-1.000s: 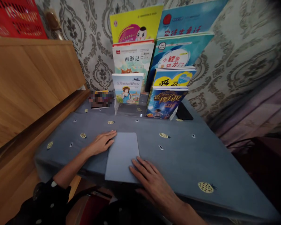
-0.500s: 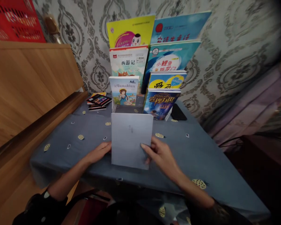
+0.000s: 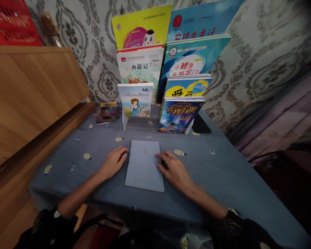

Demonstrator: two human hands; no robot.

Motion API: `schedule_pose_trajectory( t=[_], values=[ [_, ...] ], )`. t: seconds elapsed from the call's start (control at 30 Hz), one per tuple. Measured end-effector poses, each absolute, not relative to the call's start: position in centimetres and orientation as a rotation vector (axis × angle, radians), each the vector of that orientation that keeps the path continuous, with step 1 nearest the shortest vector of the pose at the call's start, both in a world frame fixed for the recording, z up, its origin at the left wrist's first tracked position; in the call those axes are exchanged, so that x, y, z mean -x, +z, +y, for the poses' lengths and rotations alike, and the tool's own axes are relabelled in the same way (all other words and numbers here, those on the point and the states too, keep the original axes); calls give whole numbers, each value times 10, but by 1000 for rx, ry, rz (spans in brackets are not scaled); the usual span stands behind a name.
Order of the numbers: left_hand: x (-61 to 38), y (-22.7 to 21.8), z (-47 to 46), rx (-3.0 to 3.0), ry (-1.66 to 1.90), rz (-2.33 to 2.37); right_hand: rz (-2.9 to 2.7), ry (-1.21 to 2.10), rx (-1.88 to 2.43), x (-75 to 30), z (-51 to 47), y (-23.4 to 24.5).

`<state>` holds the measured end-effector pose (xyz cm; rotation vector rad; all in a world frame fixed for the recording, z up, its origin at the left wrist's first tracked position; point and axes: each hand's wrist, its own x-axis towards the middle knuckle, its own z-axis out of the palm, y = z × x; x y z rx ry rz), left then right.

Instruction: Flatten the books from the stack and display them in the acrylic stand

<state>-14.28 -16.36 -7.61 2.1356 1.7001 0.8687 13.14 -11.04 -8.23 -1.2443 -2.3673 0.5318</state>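
A thin pale grey-blue booklet (image 3: 144, 167) lies flat on the tablecloth between my hands, with a small faint mark near its top. My left hand (image 3: 114, 162) rests beside its left edge, fingers loosely bent and thumb apart, gripping nothing. At the right edge, my right hand (image 3: 175, 169) has its fingertips against or just over the booklet's side, with a gap between thumb and forefinger. Behind the booklet, a clear stand (image 3: 141, 123) carries upright books, among them a small one with a girl on its cover (image 3: 137, 102) and a dark blue one (image 3: 180, 116).
Taller yellow (image 3: 142, 26) and blue (image 3: 204, 20) books rise at the back against the patterned wall. A blurred small stack (image 3: 107, 112) sits at the back left, and a black flat object (image 3: 202, 123) lies right of the stand. A wooden cabinet (image 3: 36, 90) borders the table's left side.
The booklet went from standing tilted up in my right hand to lying flat on the table. My right hand's grip has loosened, and my left hand is now slightly apart from it.
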Motion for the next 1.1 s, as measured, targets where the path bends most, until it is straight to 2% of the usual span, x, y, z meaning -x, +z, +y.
schedule_pose_trajectory(
  t=[0.13,0.3,1.1],
  values=[
    [147,-88,-141,-2383,707,1668,-2341,394,1090,-132,-107,-98],
    [155,-100,-125,-2486,636,1608,-2269,421,988,-137,-106,-113],
    [80,-87,-73,-2673,382,1245,-2240,407,943,-138,-108,-112]
  ],
)
